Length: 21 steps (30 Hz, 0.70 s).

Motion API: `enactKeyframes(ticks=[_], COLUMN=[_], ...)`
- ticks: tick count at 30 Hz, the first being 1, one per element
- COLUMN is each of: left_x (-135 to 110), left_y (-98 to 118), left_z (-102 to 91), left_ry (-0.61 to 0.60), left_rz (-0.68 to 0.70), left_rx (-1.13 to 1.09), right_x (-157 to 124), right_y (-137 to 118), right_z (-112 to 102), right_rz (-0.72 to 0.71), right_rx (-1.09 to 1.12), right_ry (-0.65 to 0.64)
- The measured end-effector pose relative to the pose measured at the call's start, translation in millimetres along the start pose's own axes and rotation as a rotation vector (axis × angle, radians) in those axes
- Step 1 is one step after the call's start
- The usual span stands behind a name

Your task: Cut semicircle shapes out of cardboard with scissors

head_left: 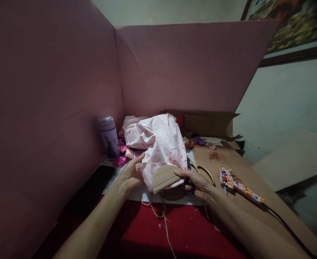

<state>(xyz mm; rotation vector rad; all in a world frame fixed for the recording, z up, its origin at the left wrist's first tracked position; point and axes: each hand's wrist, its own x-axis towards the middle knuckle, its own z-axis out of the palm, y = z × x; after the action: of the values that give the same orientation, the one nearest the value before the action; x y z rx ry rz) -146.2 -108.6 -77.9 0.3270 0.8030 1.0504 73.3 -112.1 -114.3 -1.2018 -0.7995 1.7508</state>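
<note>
White cloth with pink dots (165,144) lies bunched in front of me. My left hand (133,173) closes on its left edge, the thumb on top. A curved piece of corrugated cardboard (165,177) rests over the near part of the cloth. My right hand (195,181) grips the cardboard's right end, thumb on top, with some cloth showing just beneath it. Scissors with gold-coloured handles (208,173) lie right behind my right hand, their blades partly hidden. Below the cardboard, a round brown piece (173,193) is mostly covered.
A glue gun with a flowered pattern (239,185) and black cord lies at right on brown cardboard (271,216). A purple tumbler (108,138), pink packets (120,160) and a black flat object (93,185) are at left. Twine (166,226) trails over the red cloth (137,233).
</note>
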Motion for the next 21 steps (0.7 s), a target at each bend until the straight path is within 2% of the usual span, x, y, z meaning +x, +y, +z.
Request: enactKeyframes(ticks=[3, 6, 11, 12, 13, 15, 18, 21], left_x=[8, 10, -13, -18, -22, -26, -27, -27], left_y=[-2, 1, 19, 20, 21, 16, 3, -11], left_z=[6.1, 10.4, 6.7, 1.9, -4.2, -17.9, -33.5, -36.6], left_ry=[0.05, 0.088, 0.092, 0.149, 0.236, 0.304, 0.321, 0.314], left_rz=[0.008, 0.127, 0.412, 0.444, 0.415, 0.333, 0.307, 0.305], left_rx=[-0.026, -0.069, -0.114, -0.09, -0.054, -0.026, -0.035, -0.051], right_x=[-2, -5, -12, -12, -12, -9, -3, -2], right_y=[3, 5, 1, 1, 1, 3, 6, 7], right_z=[-4, -6, -3, -3, -2, -3, -5, -6], right_rz=[0.006, -0.028, -0.094, -0.098, -0.095, -0.069, -0.03, -0.025], right_rx=[0.002, 0.02, 0.085, 0.103, 0.12, 0.151, 0.191, 0.221], right_ry=[-0.018, -0.01, -0.008, -0.012, -0.017, -0.029, -0.05, -0.058])
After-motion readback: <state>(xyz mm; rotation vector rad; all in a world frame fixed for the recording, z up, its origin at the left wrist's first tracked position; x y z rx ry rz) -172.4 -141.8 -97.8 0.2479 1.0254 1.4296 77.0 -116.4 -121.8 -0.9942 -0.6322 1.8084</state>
